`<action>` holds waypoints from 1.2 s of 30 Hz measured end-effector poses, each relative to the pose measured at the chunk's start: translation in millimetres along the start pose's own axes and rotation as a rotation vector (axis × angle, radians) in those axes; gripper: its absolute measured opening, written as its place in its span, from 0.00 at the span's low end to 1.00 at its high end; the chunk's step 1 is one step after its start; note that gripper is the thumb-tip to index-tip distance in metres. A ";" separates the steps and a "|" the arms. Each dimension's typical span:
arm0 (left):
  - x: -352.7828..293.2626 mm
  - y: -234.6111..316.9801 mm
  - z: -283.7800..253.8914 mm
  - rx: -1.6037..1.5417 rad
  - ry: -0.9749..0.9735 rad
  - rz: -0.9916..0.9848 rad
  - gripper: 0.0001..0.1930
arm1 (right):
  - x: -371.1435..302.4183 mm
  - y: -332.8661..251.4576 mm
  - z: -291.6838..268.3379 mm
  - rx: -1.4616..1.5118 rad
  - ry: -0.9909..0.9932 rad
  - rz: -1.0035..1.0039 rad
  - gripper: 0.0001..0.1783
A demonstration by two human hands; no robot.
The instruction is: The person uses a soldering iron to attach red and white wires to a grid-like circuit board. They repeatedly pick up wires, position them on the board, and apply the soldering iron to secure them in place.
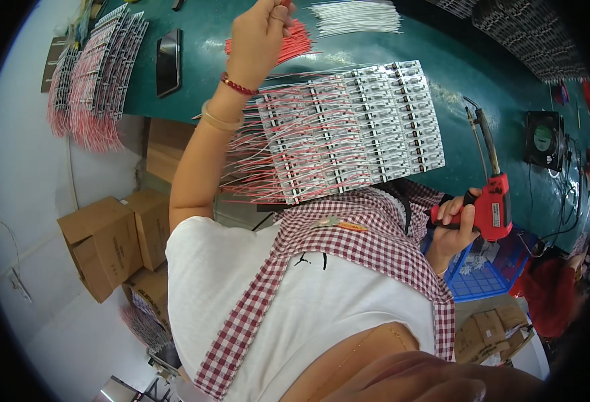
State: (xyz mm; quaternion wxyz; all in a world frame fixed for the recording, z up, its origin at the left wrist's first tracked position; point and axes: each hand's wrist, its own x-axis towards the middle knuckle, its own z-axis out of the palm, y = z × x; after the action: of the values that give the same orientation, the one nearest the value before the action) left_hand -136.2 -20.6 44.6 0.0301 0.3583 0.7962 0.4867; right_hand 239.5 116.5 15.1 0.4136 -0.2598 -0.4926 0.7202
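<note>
My left hand (263, 30) reaches to the upper edge of the head view with its fingers closed. A small bit of red shows at the fingertips, cut off by the edge, so I cannot make out what it is. Beside and partly behind this hand lies a pile of red wires (296, 43). In my right hand (457, 224) is a red soldering gun (495, 208), held by its handle with the long tip pointing up over the table's edge. Between my arms a panel of small circuit boards (355, 130) lies at the near edge, with red and white wires trailing off its left side.
White wires (357, 17) lie at the back of the green table (204, 50). To the left are a phone (168, 63) and stacked wired panels (100, 70). A dark device with a round display (544, 139) stands right. Cardboard boxes (110, 244) and a blue crate (479, 281) sit below.
</note>
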 end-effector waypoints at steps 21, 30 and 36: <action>-25.2 6.1 61.6 -0.665 0.171 -0.011 0.11 | -0.4 -0.9 -0.1 0.004 0.015 0.009 0.17; -9.0 11.8 27.3 0.017 0.090 0.184 0.09 | 0.0 -3.9 -0.1 0.002 0.017 -0.006 0.17; -0.6 -53.3 28.6 0.802 0.039 0.473 0.05 | 2.7 -0.7 0.0 0.006 0.008 0.011 0.17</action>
State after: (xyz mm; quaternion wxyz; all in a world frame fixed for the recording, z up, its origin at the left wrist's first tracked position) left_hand -153.3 -13.8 -13.0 -0.2377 0.5040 0.8183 0.1409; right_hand 238.4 118.9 15.8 0.4125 -0.2639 -0.4874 0.7230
